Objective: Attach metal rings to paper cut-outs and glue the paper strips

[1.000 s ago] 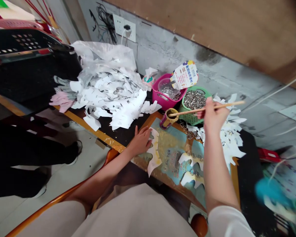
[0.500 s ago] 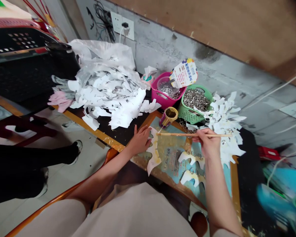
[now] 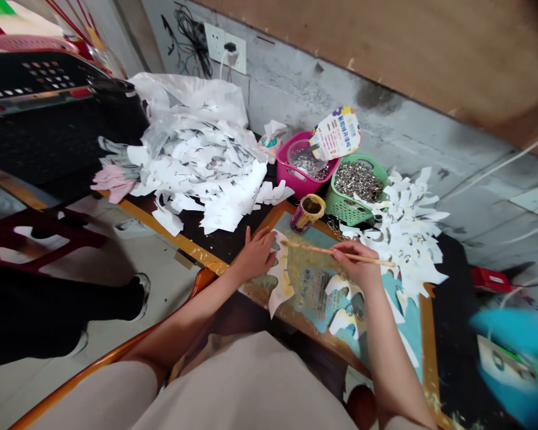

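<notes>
Surface: a black table with an orange edge [image 3: 170, 233], a printed board [image 3: 314, 298] lying on it, smeared with yellow.

Lap: beige clothing [image 3: 242, 382] fills the bottom of the view, above an orange chair edge [image 3: 201, 280].

Left hand [image 3: 255, 257]: open, fingers spread, resting on a paper cutout [image 3: 280, 275] on the board.

Right hand [image 3: 356, 266]: closed around one wooden stick [image 3: 381, 261], its far tip just beside that cutout's edge; whether they touch is hard to tell.

Board: three paper cutouts in all; the two by the right hand [image 3: 343, 319] carry metal rings.

Beyond the board: one small can [image 3: 307, 213], one green basket [image 3: 341, 209] of metal rings, one pink basket [image 3: 291, 179] with a clear cup inside, and a printed card [image 3: 336, 134].

Paper: a large heap of cutout scraps [image 3: 197, 173] to the left, a smaller pile of cutouts [image 3: 407, 239] to the right.

Edges: another person's dark legs and shoe [image 3: 138, 286] at left; a blurred blue object [image 3: 511, 340] at right, too smeared to name.

Back: a wall socket [image 3: 224, 51] on a grey wall.
</notes>
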